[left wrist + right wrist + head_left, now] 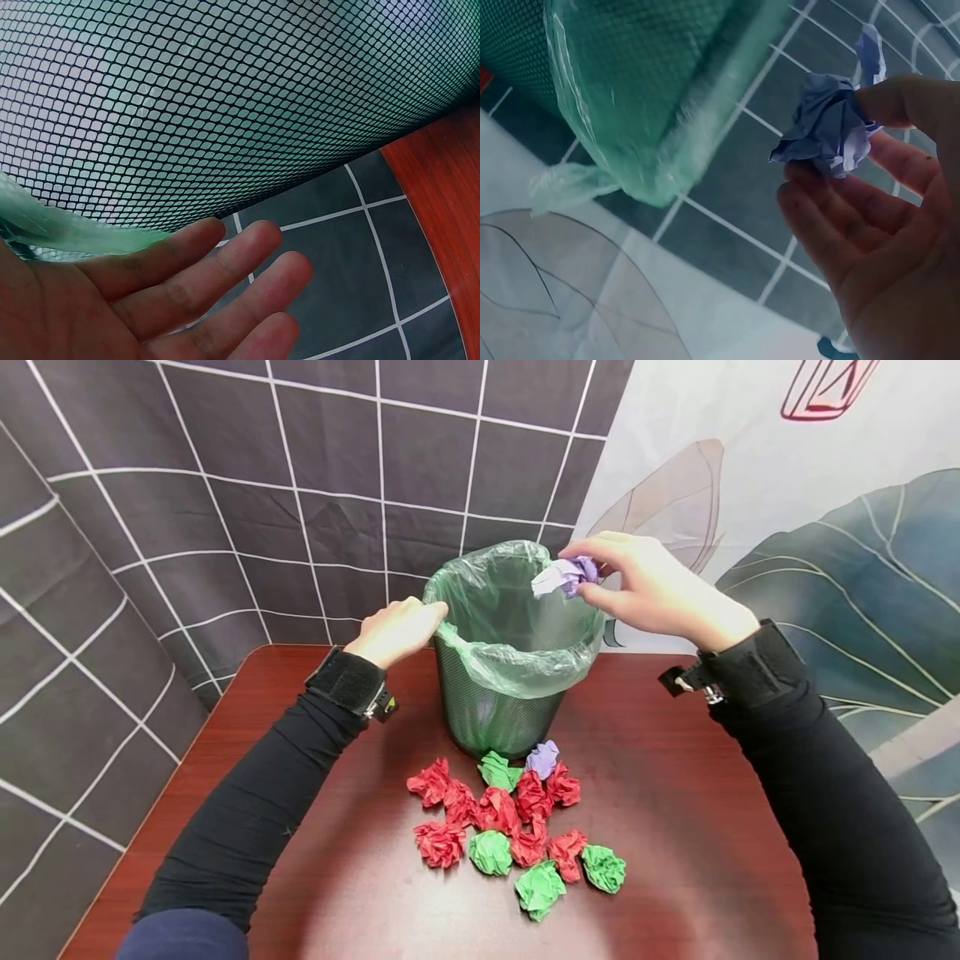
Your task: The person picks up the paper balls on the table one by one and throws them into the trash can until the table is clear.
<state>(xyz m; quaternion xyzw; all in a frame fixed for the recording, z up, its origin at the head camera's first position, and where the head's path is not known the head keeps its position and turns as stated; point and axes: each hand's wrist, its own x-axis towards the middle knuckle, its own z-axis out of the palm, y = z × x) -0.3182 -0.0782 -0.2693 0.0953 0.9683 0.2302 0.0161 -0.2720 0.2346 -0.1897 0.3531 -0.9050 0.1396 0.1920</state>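
My right hand [645,581] pinches a crumpled purple paper ball [567,576] over the right side of a mesh trash bin's mouth. In the right wrist view, the purple paper [829,124] sits between thumb and fingertips, apart from the bin. The black mesh trash bin [495,714] stands upright, with a green plastic bag [536,670] folded over its rim. At the rim's left side my left hand [400,628] holds on, its thumb at the edge. Its fingers [202,281] lie outside, beside the mesh; the left wrist view hides the thumb.
In front of the bin, several red paper balls [497,811], several green paper balls [491,852] and one purple paper ball [542,759] lie on the reddish-brown table [360,877]. Behind rises a dark cloth with a white grid [330,443], next to a pale printed cloth [750,460].
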